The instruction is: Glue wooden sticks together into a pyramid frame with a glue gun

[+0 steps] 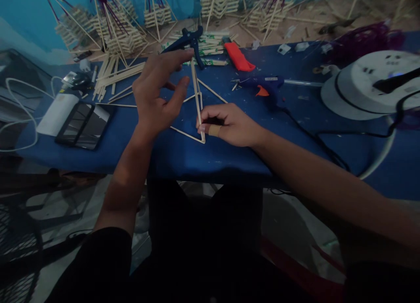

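A frame of thin pale wooden sticks (198, 102) stands on the blue table, its sticks meeting near the front edge and rising to a peak. My right hand (231, 126), with a tan bandage on the thumb, pinches the frame low down at the near upright stick. Raised on the other side, my left hand (159, 91) has its thumb and fingers apart. Its index fingertip is close to the frame's top; whether it touches cannot be made out. Loose sticks (120, 78) lie beyond my left hand.
Behind are a dark blue clamp-like tool (185, 38), a red-orange object (239, 57) and several stick structures (120, 40) with purple thread. A corded glue gun (262, 82) and a white round device (357, 86) stand right. A black phone-like object (83, 124) lies left.
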Tool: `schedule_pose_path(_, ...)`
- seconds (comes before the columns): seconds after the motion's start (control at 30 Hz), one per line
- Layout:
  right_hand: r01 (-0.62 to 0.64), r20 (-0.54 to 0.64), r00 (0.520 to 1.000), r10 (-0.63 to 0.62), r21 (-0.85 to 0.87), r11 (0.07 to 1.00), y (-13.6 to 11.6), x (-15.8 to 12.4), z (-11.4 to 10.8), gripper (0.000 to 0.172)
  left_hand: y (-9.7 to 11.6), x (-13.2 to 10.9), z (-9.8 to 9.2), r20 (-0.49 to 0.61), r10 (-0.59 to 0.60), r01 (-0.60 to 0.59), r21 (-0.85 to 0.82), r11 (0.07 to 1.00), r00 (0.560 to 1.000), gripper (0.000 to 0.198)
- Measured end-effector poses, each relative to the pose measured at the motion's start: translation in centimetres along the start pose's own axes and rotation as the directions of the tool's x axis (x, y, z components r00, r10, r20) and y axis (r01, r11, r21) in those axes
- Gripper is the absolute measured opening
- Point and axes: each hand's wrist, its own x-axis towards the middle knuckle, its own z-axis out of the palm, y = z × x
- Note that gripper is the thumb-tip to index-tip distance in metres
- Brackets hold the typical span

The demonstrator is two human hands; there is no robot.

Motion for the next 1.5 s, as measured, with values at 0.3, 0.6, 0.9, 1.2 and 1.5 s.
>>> schedule_pose_path(0.3, 0.021, 0.006, 1.0, -0.021, -0.011, 1.0, 0.18, -0.04, -0.1, 0.02, 0.24, 0.18, 0.22, -0.053, 0.033, -0.029, 0.074, 0.997, 0.998, 0.034)
schedule_pose_path(0.6, 0.013, 0.009, 1.0, -0.013, 0.018, 1.0, 0.22, 0.03, -0.08, 0.018, -0.42, 0.13, -0.21, 0.025, 0.13, -0.13, -0.011, 0.991, 0.991, 0.046)
schedule_pose_path(0.9, 0.006, -0.002, 1.0, -0.006, 0.024, 1.0, 0.03, 0.03, -0.04, 0.02, -0.02, 0.3, 0.33, -0.064, 0.168, -0.171, -0.039, 0.985, 0.984, 0.043)
schedule_pose_path(1.2, 0.0, -0.003, 1.0, 0.0, 0.015, 1.0, 0.04, -0.13, 0.0, 0.02, -0.09, 0.25, 0.03, -0.023, 0.22, -0.221, -0.006, 0.975, 0.975, 0.043)
schedule_pose_path(1.5, 0.036, -0.002, 0.999, -0.036, 0.013, 0.999, 0.12, 0.0, -0.01, 0.016, -0.25, -0.26, 0.2, 0.013, 0.099, -0.099, -0.019, 0.995, 0.995, 0.04)
